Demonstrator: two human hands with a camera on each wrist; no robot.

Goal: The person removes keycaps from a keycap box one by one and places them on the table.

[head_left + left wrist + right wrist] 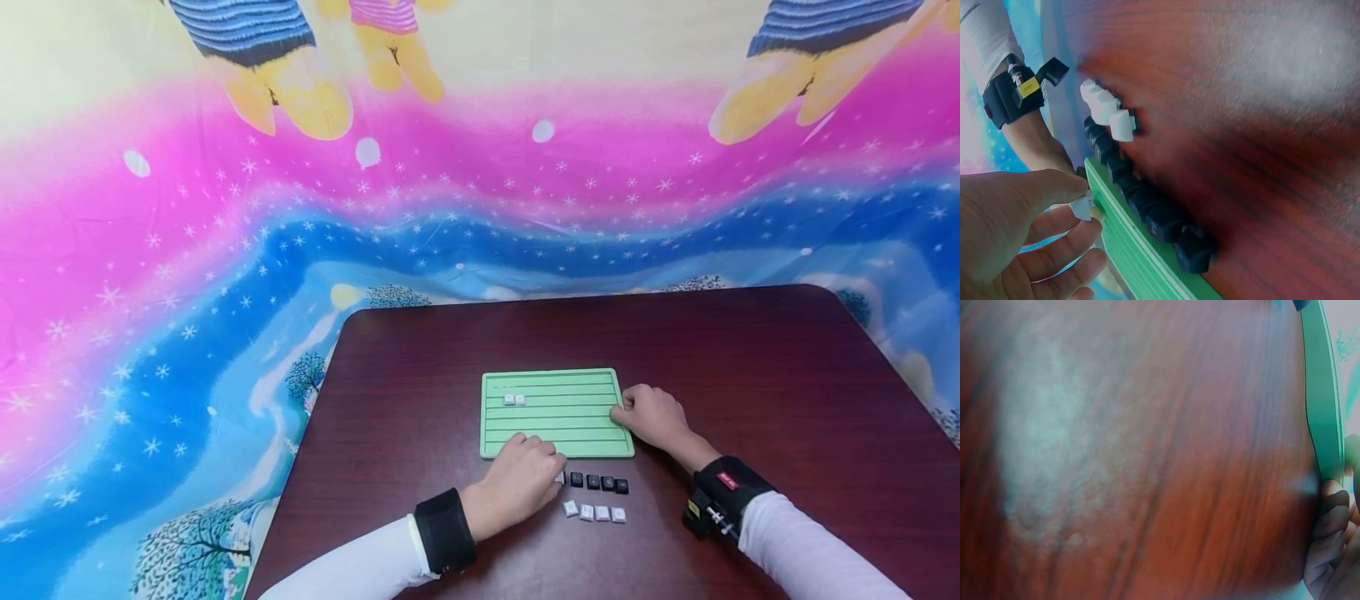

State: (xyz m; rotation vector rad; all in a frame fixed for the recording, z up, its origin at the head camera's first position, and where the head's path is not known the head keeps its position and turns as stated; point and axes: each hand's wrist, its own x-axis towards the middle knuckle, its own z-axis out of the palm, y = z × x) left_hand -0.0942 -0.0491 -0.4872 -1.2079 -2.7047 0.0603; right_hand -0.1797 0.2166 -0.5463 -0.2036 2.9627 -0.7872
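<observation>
My left hand (522, 481) pinches a small white keycap (1082, 208) between thumb and index finger, just off the near edge of the green grooved board (555, 443). The other fingers of that hand are loosely bent in the left wrist view. At the board's right edge, my right hand (658, 417) grips the rim, thumb on top and fingers curled beside it. Two white keycaps (514, 400) sit side by side on the board's upper left. A row of several black keycaps (593, 482) lies on the table along the near side of the board.
Nearer to me than the black row, several white keycaps (602, 513) form another row on the dark wooden table (420, 367). A patterned cloth (480, 192) hangs behind the table's far edge. Each wrist wears a black band (446, 530).
</observation>
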